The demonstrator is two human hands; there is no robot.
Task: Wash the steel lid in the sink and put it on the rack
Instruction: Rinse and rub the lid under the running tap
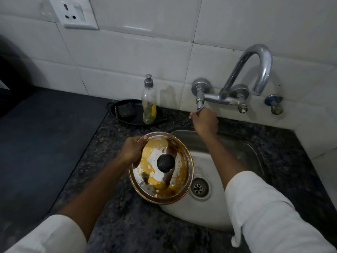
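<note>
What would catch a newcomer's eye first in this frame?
The steel lid, smeared with orange-brown residue around its black knob, sits at center over the sink's left edge, held at its rim by the left hand. Behind it, the right hand reaches the wall tap's handle; no water runs.

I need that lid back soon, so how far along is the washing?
Done: the left hand has the steel lid by its rim at the sink. In hand: the right hand is on the tap handle; no water visible. Left: washing off orange residue, racking; no rack in view.
</note>
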